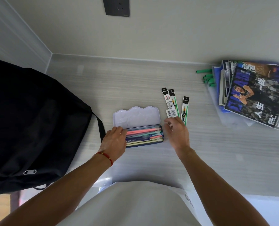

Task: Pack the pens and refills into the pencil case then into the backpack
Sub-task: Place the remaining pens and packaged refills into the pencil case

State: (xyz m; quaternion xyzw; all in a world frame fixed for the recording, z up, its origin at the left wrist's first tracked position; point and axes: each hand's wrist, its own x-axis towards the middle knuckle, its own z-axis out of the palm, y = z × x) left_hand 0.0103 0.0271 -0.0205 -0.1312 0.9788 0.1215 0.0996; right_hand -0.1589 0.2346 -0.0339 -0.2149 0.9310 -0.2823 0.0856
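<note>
A pencil case [136, 116] lies open in the middle of the table, its pale lid folded back. Several pens [143, 133] in pink, teal, blue and yellow fill its dark tray. My left hand [114, 142] rests on the tray's left end, fingers on the pens. My right hand [177, 132] hovers just right of the case with fingers apart, holding nothing. Three refill packets [172, 101] lie flat on the table just beyond my right hand. A black backpack [32, 124] lies at the left.
A stack of magazines [256, 95] sits at the far right on clear plastic sleeves. Several green pens [208, 78] lie beside it. The wall with a dark socket [116, 6] closes off the back.
</note>
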